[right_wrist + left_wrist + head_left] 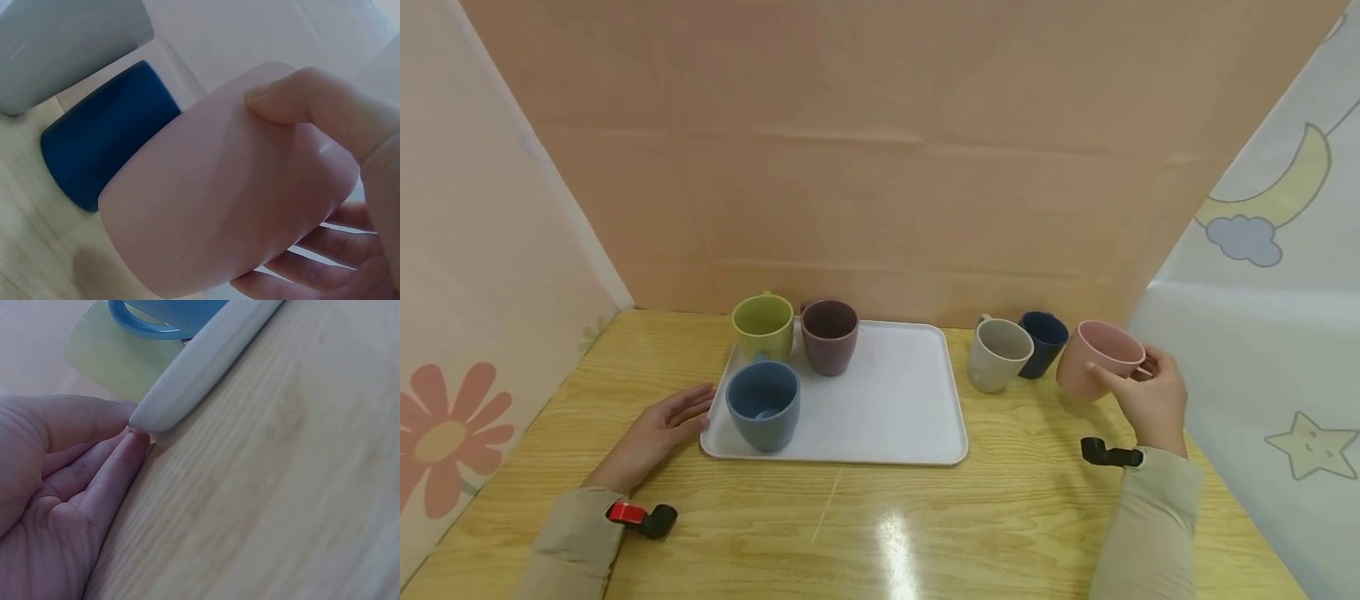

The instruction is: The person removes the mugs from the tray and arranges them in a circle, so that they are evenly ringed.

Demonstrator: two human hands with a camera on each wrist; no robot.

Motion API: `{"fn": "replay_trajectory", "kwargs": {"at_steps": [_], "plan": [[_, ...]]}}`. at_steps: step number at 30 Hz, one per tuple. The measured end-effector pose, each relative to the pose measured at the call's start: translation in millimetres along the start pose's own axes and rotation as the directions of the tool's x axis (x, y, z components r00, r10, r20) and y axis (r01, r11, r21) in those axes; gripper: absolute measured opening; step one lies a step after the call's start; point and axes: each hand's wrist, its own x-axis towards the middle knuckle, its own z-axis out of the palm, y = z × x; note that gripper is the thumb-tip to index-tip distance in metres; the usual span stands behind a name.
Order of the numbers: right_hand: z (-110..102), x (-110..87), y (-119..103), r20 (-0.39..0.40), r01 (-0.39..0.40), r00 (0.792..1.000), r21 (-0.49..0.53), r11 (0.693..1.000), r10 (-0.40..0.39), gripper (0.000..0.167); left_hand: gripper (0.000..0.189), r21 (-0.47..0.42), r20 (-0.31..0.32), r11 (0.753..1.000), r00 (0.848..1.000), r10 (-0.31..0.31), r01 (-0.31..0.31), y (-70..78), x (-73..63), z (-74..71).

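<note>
On the right, my right hand [1156, 398] grips a pink mug [1093, 367], thumb on its near wall and fingers around the handle side. The mug leans, and in the right wrist view its pink wall [206, 187] fills the middle. My left hand [662, 429] is at the left edge of a white tray [895, 400]. The left wrist view shows its thumb and fingertips pinching the tray's rim [181, 387]. A blue mug [763, 408], a yellow-green mug [763, 329] and a purple mug [830, 337] stand on the tray's left part.
Left of the pink mug stand a dark blue cup [1043, 343] and a whitish mug [997, 354], close together. All rest on a wooden table [760, 525]. A peach backdrop [865, 167] rises behind, with printed white sheets on both sides.
</note>
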Motion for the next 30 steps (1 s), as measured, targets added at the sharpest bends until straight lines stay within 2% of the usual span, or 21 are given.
{"fn": "replay_trajectory", "kwargs": {"at_steps": [5,14,20,30], "plan": [[3.9,4.7,14.2,0.023,-0.025,0.999,-0.002,1.0,0.025,0.094,0.069,0.002,0.0,1.0,1.0,0.005,-0.005,0.9,-0.1,-0.2],[5.3,5.5,27.0,0.075,0.014,0.997,-0.039,0.999,-0.011,0.097,0.069,-0.015,0.002,1.0,1.0,-0.001,0.001,1.3,-0.1,-0.1],[7.3,6.1,31.8,0.106,0.014,0.994,-0.008,1.0,-0.013,0.101,0.07,-0.018,0.005,1.0,1.0,0.0,0.0,0.3,0.1,0.3],[7.3,8.6,32.7,0.237,0.031,0.97,0.06,0.998,-0.044,0.102,0.069,-0.025,0.009,0.999,1.0,0.024,-0.024,-2.2,1.0,0.1]]}}
